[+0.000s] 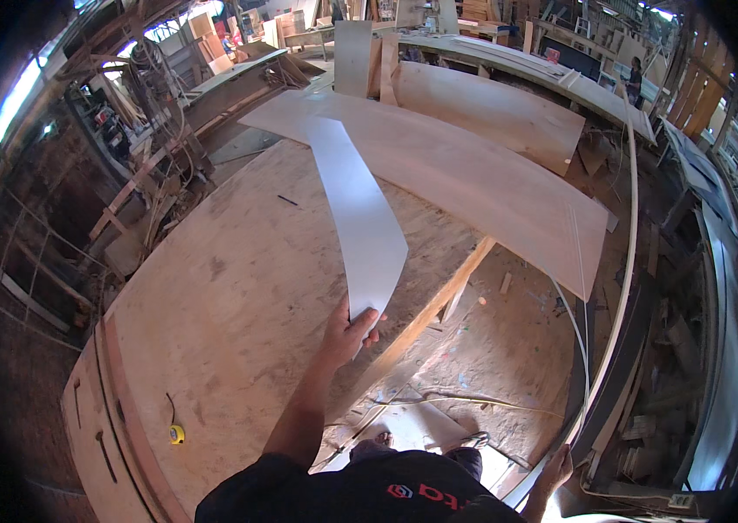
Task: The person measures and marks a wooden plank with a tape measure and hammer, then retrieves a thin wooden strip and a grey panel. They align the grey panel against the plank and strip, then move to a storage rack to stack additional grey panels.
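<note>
My left hand [355, 329] is closed on the near end of a long white panel strip [358, 209], thumb on its upper face. The strip slants away over the big wooden worktable [221, 288], and its far end lies over a broad thin plywood sheet [456, 166]. At the lower right, my right hand [554, 472] is closed around the near end of a long, narrow pale strip [620, 305]. That strip bows up along the right side toward the back. The fingers of my right hand show only in part.
On the table lie a yellow tape measure [177, 434], a thin dark pencil-like stick [287, 200] and dark slim tools [106, 455] near its left edge. A cable [473, 402] crosses the floor by my feet. Another plywood sheet [491, 113] stands behind; stacked boards [709, 349] line the right.
</note>
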Demonstrator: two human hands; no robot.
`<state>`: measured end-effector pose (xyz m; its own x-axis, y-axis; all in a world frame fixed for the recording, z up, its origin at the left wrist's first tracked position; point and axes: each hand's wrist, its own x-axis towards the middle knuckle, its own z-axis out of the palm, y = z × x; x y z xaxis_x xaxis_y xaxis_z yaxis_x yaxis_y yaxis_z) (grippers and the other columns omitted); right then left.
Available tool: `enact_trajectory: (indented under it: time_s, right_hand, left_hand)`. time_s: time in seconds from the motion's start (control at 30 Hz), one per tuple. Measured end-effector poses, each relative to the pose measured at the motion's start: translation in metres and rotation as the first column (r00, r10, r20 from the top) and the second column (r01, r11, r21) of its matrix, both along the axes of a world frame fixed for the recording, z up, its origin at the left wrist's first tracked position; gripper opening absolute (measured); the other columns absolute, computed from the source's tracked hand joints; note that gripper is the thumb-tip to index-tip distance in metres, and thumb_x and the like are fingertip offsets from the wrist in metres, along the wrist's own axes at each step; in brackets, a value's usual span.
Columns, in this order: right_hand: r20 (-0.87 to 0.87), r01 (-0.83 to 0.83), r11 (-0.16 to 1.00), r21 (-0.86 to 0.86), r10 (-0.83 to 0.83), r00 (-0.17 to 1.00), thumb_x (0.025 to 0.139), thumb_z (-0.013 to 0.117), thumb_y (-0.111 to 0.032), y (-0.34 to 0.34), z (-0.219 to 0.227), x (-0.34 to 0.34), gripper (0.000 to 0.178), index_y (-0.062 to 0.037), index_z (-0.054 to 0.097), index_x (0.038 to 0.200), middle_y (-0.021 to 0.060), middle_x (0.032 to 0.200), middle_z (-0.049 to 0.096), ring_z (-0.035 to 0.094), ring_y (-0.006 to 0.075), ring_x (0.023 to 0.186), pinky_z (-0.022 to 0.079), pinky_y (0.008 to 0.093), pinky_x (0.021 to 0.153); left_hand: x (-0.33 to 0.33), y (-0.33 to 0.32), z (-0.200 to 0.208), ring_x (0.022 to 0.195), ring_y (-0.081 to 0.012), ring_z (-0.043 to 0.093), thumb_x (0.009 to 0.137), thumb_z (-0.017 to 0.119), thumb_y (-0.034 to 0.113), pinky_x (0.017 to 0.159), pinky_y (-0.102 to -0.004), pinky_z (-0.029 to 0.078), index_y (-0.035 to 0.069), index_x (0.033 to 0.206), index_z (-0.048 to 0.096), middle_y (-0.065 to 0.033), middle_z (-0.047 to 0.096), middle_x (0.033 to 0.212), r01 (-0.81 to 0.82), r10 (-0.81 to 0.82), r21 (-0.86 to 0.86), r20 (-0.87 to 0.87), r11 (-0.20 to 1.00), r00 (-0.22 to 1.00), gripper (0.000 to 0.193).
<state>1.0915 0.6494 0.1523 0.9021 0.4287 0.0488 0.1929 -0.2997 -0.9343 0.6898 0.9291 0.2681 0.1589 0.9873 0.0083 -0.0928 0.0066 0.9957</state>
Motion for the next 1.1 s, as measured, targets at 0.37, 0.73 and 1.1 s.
enact_trajectory:
  time_s: [0.37, 0.73, 1.1]
  right_hand:
    - [-0.081, 0.002, 0.997, -0.071, -0.008, 0.997, 0.099, 0.049, -0.036, 0.002, -0.011, 0.161, 0.048, -0.0089, 0.046, 0.060, -0.0056, 0.053, 0.028, 0.028, 0.0070, 0.049, 0.019, 0.0292, 0.045]
    - [-0.249, -0.084, 0.996, -0.011, 0.078, 0.965, 0.099, 0.051, -0.032, 0.047, -0.026, 0.221, 0.037, -0.0045, 0.060, 0.075, -0.0063, 0.063, 0.040, 0.036, 0.0055, 0.057, 0.026, 0.0255, 0.048]
    - [-0.430, -0.249, 0.955, 0.161, 0.295, 0.854, 0.097, 0.057, -0.037, 0.169, 0.012, 0.182, 0.039, -0.0062, 0.058, 0.074, -0.0012, 0.069, 0.054, 0.048, 0.0077, 0.062, 0.037, 0.0236, 0.055]
  left_hand:
    - [0.157, 0.025, 0.018, 0.060, -0.0074, 0.056, 0.097, 0.055, 0.016, 0.050, -0.0207, 0.044, 0.002, 0.117, 0.048, -0.0084, 0.064, 0.092, 0.088, -0.087, 0.018, -0.037, 0.996, 0.996, 0.026]
    - [0.209, 0.050, 0.018, 0.061, -0.0079, 0.056, 0.097, 0.055, 0.019, 0.050, -0.0205, 0.044, 0.002, 0.123, 0.044, -0.0077, 0.063, 0.092, 0.081, -0.079, 0.008, -0.107, 0.997, 0.991, 0.033]
    - [0.217, 0.125, -0.009, 0.061, -0.0075, 0.056, 0.097, 0.055, 0.017, 0.050, -0.0207, 0.044, 0.003, 0.124, 0.045, -0.0058, 0.063, 0.091, 0.033, -0.037, -0.046, -0.082, 0.998, 0.996, 0.032]
